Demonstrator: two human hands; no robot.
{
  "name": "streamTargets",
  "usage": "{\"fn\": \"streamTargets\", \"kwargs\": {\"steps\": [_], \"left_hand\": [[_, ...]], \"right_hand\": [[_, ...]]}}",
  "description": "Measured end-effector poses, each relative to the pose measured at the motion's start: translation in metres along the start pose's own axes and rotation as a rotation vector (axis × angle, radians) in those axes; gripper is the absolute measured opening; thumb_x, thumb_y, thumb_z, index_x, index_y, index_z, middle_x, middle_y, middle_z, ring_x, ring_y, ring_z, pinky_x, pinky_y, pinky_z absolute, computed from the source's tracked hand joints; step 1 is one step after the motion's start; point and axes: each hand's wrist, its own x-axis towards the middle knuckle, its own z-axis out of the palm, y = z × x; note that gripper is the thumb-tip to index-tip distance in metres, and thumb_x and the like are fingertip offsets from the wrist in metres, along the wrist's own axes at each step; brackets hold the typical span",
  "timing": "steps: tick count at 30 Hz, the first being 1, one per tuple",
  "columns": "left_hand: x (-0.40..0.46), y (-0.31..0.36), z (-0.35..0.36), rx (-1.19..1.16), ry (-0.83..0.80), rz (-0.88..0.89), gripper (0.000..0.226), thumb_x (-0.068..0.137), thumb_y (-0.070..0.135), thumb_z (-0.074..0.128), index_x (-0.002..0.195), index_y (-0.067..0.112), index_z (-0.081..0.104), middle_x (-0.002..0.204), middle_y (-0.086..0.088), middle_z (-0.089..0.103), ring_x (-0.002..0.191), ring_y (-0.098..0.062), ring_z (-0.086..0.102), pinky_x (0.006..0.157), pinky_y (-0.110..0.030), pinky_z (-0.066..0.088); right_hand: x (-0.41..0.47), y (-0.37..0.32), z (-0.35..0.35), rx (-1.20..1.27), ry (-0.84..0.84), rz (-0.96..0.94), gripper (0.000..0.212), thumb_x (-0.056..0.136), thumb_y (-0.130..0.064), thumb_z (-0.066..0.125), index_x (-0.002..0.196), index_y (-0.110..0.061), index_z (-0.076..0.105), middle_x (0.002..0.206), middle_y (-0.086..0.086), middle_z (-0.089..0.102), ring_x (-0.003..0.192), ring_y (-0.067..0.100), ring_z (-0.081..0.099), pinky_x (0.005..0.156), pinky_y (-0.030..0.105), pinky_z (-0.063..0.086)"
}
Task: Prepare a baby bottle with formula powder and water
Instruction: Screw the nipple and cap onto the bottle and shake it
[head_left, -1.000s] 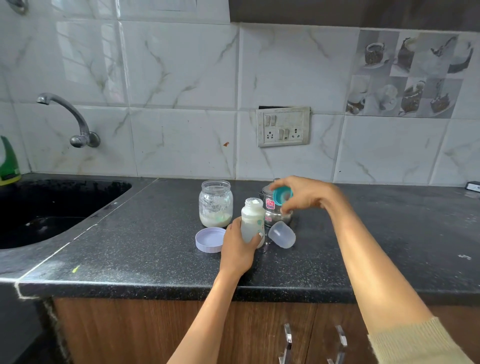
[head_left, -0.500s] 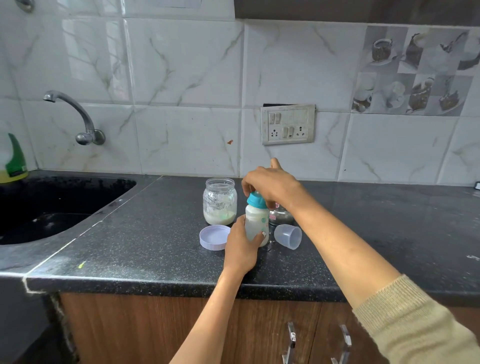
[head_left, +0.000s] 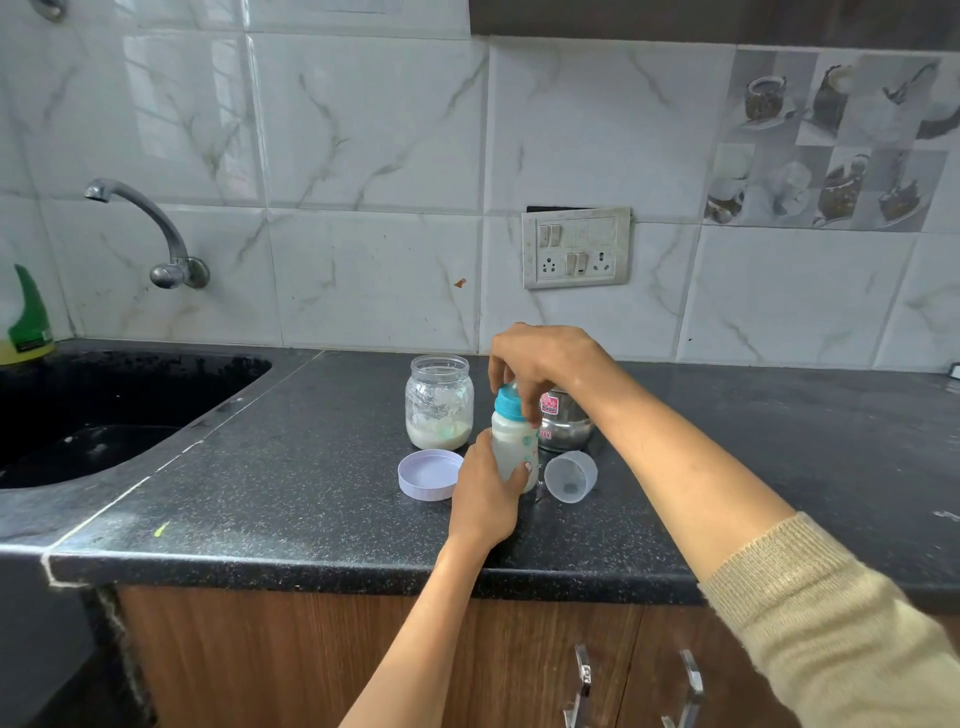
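Note:
A small baby bottle (head_left: 511, 444) with milky liquid stands upright on the black counter (head_left: 291, 499). My left hand (head_left: 485, 491) grips its body from the front. My right hand (head_left: 535, 364) reaches over from the right, fingers curled round the blue teat ring (head_left: 508, 404) on the bottle's neck. An open glass jar (head_left: 439, 402) with white formula powder at its bottom stands just left of the bottle. Its lilac lid (head_left: 429, 474) lies upside down in front of it. The bottle's clear cap (head_left: 571, 475) lies on its side to the right.
A small steel pot (head_left: 563, 426) with a pink label stands behind the bottle, partly hidden by my right wrist. A black sink (head_left: 104, 405) with a wall tap (head_left: 150, 228) lies at the left, a green bottle (head_left: 26, 322) at its corner. A switch plate (head_left: 575, 247) is on the wall.
My right hand brought the blue teat ring from above the steel pot onto the bottle's neck and now holds it there. My left hand kept its grip on the bottle.

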Motion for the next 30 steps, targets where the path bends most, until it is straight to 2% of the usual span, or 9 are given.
{"fn": "streamTargets", "kwargs": {"steps": [2,5,9,14,18,21,23,26,30], "left_hand": [[0.000,0.000,0.000,0.011,-0.002,-0.002,0.031,0.088,0.016,0.059,0.117,0.013,0.046,0.114,-0.005,0.059,0.104,-0.021,0.055,0.089,-0.035,0.045],[0.000,0.000,0.000,0.026,-0.004,0.001,0.031,0.088,0.017,0.059,0.116,0.013,0.046,0.114,-0.006,0.059,0.105,-0.022,0.055,0.090,-0.039,0.046],[0.000,0.000,0.000,0.065,-0.008,0.006,0.030,0.088,0.017,0.058,0.114,0.012,0.045,0.113,-0.008,0.059,0.104,-0.024,0.055,0.090,-0.042,0.046],[0.001,0.000,0.000,0.094,-0.007,0.017,0.030,0.088,0.018,0.058,0.114,0.011,0.045,0.112,-0.008,0.058,0.103,-0.024,0.055,0.089,-0.042,0.046],[0.002,0.006,0.001,0.077,-0.002,-0.001,0.037,0.083,0.025,0.062,0.113,0.011,0.045,0.108,-0.007,0.056,0.100,-0.026,0.055,0.086,-0.042,0.048],[0.003,0.008,0.003,0.079,-0.012,-0.014,0.049,0.082,0.038,0.066,0.117,0.013,0.043,0.114,-0.004,0.056,0.103,-0.023,0.055,0.087,-0.040,0.048],[0.003,0.008,0.004,0.094,-0.012,-0.007,0.047,0.085,0.036,0.064,0.117,0.010,0.041,0.117,-0.007,0.058,0.104,-0.024,0.056,0.085,-0.037,0.047],[0.003,0.007,0.003,0.127,-0.005,0.012,0.044,0.087,0.034,0.061,0.118,0.009,0.040,0.118,-0.009,0.058,0.105,-0.026,0.056,0.083,-0.036,0.046],[0.002,0.007,0.003,0.128,-0.009,0.017,0.044,0.088,0.034,0.060,0.119,0.010,0.040,0.118,-0.008,0.058,0.105,-0.025,0.056,0.082,-0.034,0.045]], "right_hand": [[0.002,0.000,-0.003,-0.021,-0.001,0.019,0.066,0.055,-0.024,0.090,0.116,-0.023,0.064,0.112,-0.006,0.061,0.088,0.015,0.059,0.069,0.026,0.048],[0.008,0.004,-0.004,-0.006,-0.036,0.027,0.063,0.056,-0.027,0.089,0.114,-0.024,0.064,0.111,-0.004,0.063,0.093,0.017,0.063,0.072,0.028,0.050],[0.015,0.009,-0.002,0.072,-0.133,-0.001,0.055,0.060,-0.012,0.086,0.108,-0.028,0.063,0.120,0.001,0.062,0.101,0.024,0.065,0.088,0.037,0.054],[0.020,0.013,-0.005,0.084,-0.186,-0.069,0.055,0.063,0.003,0.082,0.105,-0.028,0.064,0.128,0.000,0.054,0.113,0.029,0.059,0.094,0.041,0.051],[0.022,0.019,-0.001,0.185,-0.189,-0.069,0.052,0.066,0.003,0.080,0.107,-0.025,0.064,0.127,0.004,0.053,0.107,0.028,0.061,0.083,0.032,0.055],[0.022,0.019,0.002,0.281,-0.176,-0.062,0.050,0.066,-0.008,0.083,0.111,-0.017,0.064,0.122,0.006,0.056,0.101,0.026,0.064,0.074,0.027,0.057],[0.022,0.019,0.001,0.302,-0.173,-0.074,0.047,0.066,-0.008,0.083,0.109,-0.015,0.066,0.121,0.007,0.058,0.100,0.027,0.063,0.073,0.028,0.057],[0.024,0.018,-0.003,0.230,-0.177,-0.119,0.046,0.061,0.001,0.083,0.100,-0.021,0.070,0.115,-0.001,0.058,0.106,0.023,0.059,0.081,0.030,0.050],[0.022,0.018,-0.002,0.225,-0.178,-0.128,0.046,0.059,0.003,0.083,0.094,-0.024,0.071,0.111,-0.006,0.057,0.106,0.019,0.055,0.074,0.024,0.045]]}}
